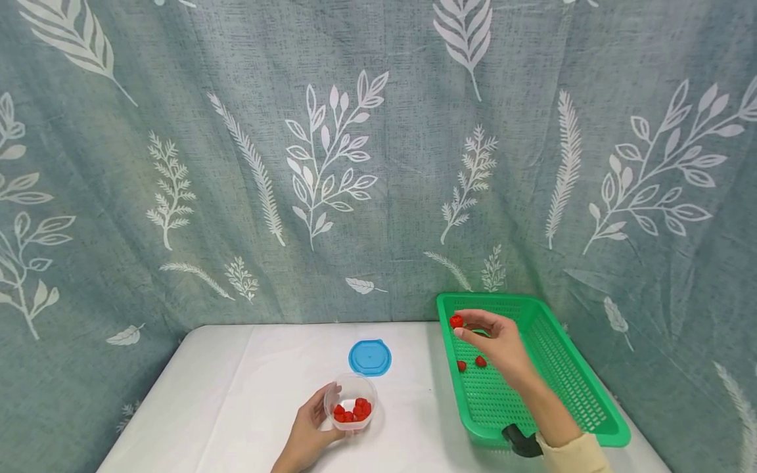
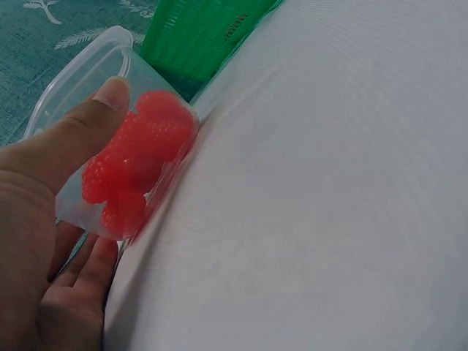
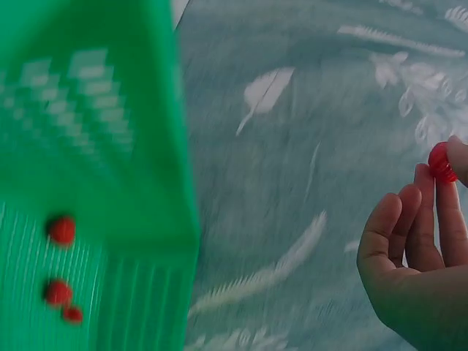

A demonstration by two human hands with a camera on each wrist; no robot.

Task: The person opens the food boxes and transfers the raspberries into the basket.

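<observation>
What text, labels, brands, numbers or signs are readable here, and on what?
None readable in any view.
Clear tub: no lettering visible.
Blue lid: molded outlines show; too small to tell if any are letters.
Green basket: slots and holes, no label seen.
Black wrist item: too small to tell.
Backdrop cloth: white leaf prints, no writing.

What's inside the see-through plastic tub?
Small, bumpy red berries lie bunched inside the clear plastic tub, which the left hand holds. They overlap, so any berry covered by the others can't be seen.
</observation>
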